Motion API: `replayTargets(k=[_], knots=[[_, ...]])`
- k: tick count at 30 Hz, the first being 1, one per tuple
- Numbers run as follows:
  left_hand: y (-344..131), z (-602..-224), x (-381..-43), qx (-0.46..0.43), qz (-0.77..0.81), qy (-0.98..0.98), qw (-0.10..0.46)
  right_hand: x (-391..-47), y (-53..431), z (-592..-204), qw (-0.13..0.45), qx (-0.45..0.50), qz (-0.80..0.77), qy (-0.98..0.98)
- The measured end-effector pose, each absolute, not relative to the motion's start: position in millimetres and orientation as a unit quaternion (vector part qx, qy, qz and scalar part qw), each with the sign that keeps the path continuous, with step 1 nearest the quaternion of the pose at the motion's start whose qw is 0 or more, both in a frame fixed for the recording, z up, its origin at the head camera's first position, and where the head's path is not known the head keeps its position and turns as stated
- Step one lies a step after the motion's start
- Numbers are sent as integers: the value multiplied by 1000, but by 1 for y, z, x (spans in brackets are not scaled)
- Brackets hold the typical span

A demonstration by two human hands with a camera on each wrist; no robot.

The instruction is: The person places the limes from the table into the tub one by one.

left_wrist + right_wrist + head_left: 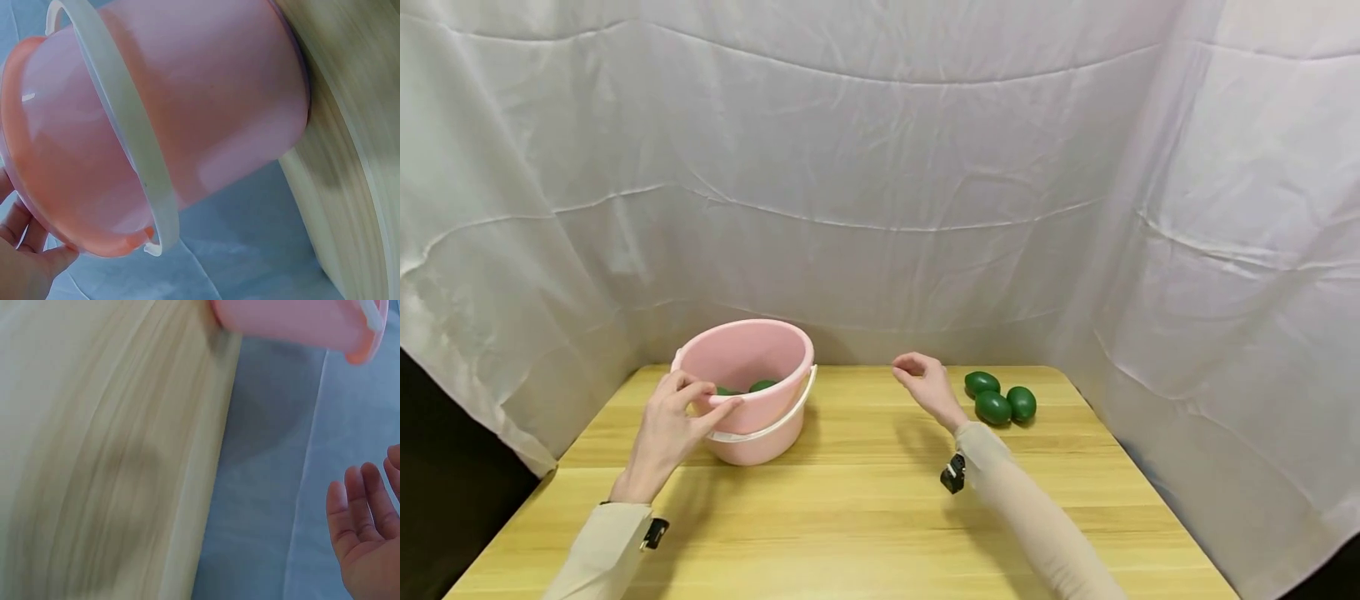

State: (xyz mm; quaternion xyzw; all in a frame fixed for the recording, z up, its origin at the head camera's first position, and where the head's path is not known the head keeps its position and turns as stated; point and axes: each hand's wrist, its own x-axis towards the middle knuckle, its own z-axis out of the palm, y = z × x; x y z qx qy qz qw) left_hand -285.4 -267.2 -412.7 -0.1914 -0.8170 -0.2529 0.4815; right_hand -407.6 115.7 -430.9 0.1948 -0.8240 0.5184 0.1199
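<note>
A pink bucket [760, 421] with a white handle [775, 423] stands on the left part of the table, its handle hanging down across the front. My left hand [664, 425] holds the near left rim, pinching it between thumb and fingers, as the left wrist view also shows. Inside the bucket, parts of green avocado-shaped fruits [763, 385] show over the rim. My right hand [925, 385] is in the air over the table, fingers loosely bent and holding nothing. To its right lie three dark green fruits of the same kind [993, 407], close together.
The wooden table [850, 517] is bounded at the back and both sides by a hanging white cloth [880, 167]. The three fruits are near the table's far right corner.
</note>
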Motion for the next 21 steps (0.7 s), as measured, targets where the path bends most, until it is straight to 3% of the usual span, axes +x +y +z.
replayTargets(k=[9,21], knots=[[-269,-413,-283,-189,-253,-820,477,-407,155,-444,109,114,531,-832],[-265,-410,-284,-188,-252,-823,472,-407,194,-452,108,75,470,-873]])
